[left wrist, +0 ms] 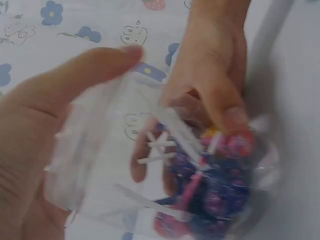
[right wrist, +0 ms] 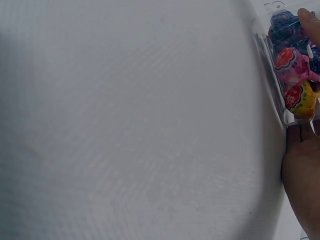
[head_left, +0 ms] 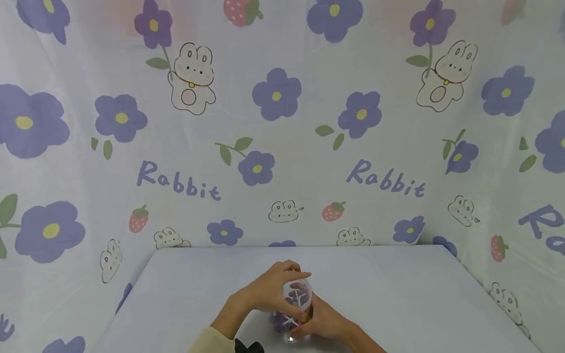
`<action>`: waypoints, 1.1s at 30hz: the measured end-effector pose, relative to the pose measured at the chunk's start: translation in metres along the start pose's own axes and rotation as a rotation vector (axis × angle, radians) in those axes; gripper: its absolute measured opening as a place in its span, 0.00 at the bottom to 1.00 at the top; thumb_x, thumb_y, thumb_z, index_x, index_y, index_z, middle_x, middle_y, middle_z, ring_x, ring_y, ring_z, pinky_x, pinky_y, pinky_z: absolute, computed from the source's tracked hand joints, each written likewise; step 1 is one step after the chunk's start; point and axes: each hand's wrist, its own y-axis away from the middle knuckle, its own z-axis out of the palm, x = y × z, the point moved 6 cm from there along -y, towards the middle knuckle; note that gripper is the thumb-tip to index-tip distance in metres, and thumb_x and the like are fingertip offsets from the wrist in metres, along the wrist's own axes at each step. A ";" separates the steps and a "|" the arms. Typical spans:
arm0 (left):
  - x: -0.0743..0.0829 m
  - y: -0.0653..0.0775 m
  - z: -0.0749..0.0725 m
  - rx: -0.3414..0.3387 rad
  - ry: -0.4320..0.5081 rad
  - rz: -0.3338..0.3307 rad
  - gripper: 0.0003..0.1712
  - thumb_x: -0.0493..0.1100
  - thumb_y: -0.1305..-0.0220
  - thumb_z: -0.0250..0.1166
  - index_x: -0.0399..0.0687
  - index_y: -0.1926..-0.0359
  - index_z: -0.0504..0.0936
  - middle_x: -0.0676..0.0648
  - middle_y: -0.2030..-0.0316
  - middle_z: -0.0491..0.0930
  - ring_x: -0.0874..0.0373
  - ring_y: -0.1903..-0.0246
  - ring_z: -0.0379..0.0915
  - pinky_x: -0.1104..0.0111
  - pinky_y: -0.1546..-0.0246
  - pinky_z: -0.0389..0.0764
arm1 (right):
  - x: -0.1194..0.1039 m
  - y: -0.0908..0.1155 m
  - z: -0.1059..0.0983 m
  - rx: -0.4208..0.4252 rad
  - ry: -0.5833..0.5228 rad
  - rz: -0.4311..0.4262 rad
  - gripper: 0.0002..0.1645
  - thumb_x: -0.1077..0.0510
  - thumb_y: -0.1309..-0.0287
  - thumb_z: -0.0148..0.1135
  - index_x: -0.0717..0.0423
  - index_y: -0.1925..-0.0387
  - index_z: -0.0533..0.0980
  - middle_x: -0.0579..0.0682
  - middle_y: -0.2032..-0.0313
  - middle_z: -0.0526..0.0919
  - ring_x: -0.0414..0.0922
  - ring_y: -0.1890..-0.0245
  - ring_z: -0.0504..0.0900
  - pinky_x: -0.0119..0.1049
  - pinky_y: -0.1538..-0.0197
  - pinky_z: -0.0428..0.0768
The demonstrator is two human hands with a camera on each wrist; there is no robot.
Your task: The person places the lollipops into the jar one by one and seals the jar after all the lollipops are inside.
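A clear plastic jar [head_left: 289, 295] stands low at the front of the table, between both hands. Inside it are several wrapped lollipops [left wrist: 212, 195] with white sticks, in dark blue, pink and yellow wrappers. My left hand [head_left: 266, 290] grips the jar's clear top end [left wrist: 65, 165], thumb on one side and fingers on the other. Lower down, my right hand [head_left: 328, 317] holds the jar's body, its thumb near the pink wrapper. In the right wrist view only part of the right hand [right wrist: 305, 170] shows, beside the jar's corner.
The white tabletop [head_left: 198, 279] spreads around the hands. Behind and beside it hangs a white curtain [head_left: 309, 142] printed with purple flowers, rabbits and strawberries. A small black object [head_left: 249, 346] sits at the left sleeve's cuff.
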 end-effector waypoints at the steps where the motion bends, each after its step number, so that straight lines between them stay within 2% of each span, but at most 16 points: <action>1: -0.003 0.004 0.001 0.045 0.032 -0.012 0.55 0.69 0.54 0.79 0.60 0.25 0.72 0.54 0.34 0.67 0.56 0.38 0.63 0.53 0.38 0.73 | 0.000 0.000 0.001 -0.004 -0.007 -0.001 0.68 0.53 0.52 0.84 0.53 0.20 0.49 0.47 0.37 0.74 0.48 0.40 0.73 0.51 0.32 0.65; 5: -0.015 0.020 0.007 0.249 0.188 -0.074 0.61 0.68 0.60 0.82 0.52 0.25 0.71 0.47 0.31 0.66 0.49 0.35 0.64 0.43 0.38 0.72 | -0.002 -0.001 0.006 -0.014 -0.050 -0.010 0.70 0.54 0.52 0.84 0.54 0.19 0.47 0.50 0.32 0.72 0.48 0.35 0.72 0.56 0.27 0.59; 8: -0.022 0.028 0.015 0.343 0.305 -0.092 0.59 0.64 0.59 0.84 0.46 0.27 0.73 0.45 0.33 0.70 0.45 0.36 0.68 0.41 0.38 0.72 | -0.002 -0.002 0.008 -0.005 -0.067 -0.006 0.69 0.55 0.53 0.84 0.53 0.19 0.48 0.51 0.30 0.70 0.50 0.33 0.70 0.60 0.25 0.55; 12: -0.027 0.027 0.020 0.352 0.389 -0.070 0.55 0.61 0.57 0.84 0.47 0.29 0.75 0.50 0.34 0.74 0.50 0.36 0.70 0.45 0.35 0.71 | -0.002 0.000 0.006 0.025 -0.044 0.014 0.69 0.54 0.54 0.85 0.53 0.19 0.49 0.51 0.31 0.71 0.51 0.33 0.70 0.63 0.26 0.53; 18: -0.031 0.018 0.016 0.257 0.448 0.005 0.52 0.56 0.56 0.85 0.51 0.29 0.75 0.52 0.35 0.76 0.54 0.34 0.69 0.46 0.30 0.65 | -0.004 0.000 0.002 0.042 -0.007 0.000 0.68 0.52 0.55 0.86 0.53 0.20 0.52 0.48 0.33 0.73 0.50 0.35 0.71 0.59 0.28 0.58; 22: -0.033 0.017 0.017 0.219 0.515 0.001 0.52 0.52 0.55 0.85 0.52 0.28 0.73 0.52 0.34 0.75 0.55 0.33 0.67 0.43 0.31 0.64 | -0.004 -0.001 0.001 0.027 -0.008 -0.006 0.69 0.52 0.55 0.85 0.54 0.20 0.51 0.49 0.32 0.72 0.50 0.34 0.71 0.58 0.27 0.58; 25: -0.033 0.021 0.019 0.259 0.530 -0.042 0.55 0.53 0.57 0.86 0.50 0.27 0.71 0.51 0.32 0.73 0.53 0.32 0.66 0.41 0.32 0.66 | -0.003 -0.002 0.001 0.027 0.000 -0.002 0.67 0.52 0.55 0.86 0.53 0.21 0.53 0.50 0.32 0.71 0.50 0.35 0.71 0.56 0.28 0.58; 30: -0.029 0.029 0.020 0.391 0.447 -0.111 0.61 0.58 0.61 0.87 0.47 0.26 0.70 0.48 0.31 0.69 0.47 0.33 0.66 0.42 0.34 0.68 | -0.005 -0.003 0.001 0.037 0.018 -0.003 0.64 0.53 0.56 0.85 0.54 0.23 0.57 0.51 0.34 0.72 0.49 0.37 0.71 0.52 0.30 0.63; 33: -0.024 0.032 0.022 0.440 0.414 -0.115 0.62 0.58 0.61 0.87 0.43 0.26 0.69 0.45 0.32 0.69 0.44 0.35 0.68 0.41 0.36 0.70 | -0.006 -0.001 0.000 0.048 0.009 -0.007 0.64 0.55 0.58 0.86 0.55 0.23 0.57 0.52 0.34 0.72 0.50 0.36 0.71 0.54 0.29 0.61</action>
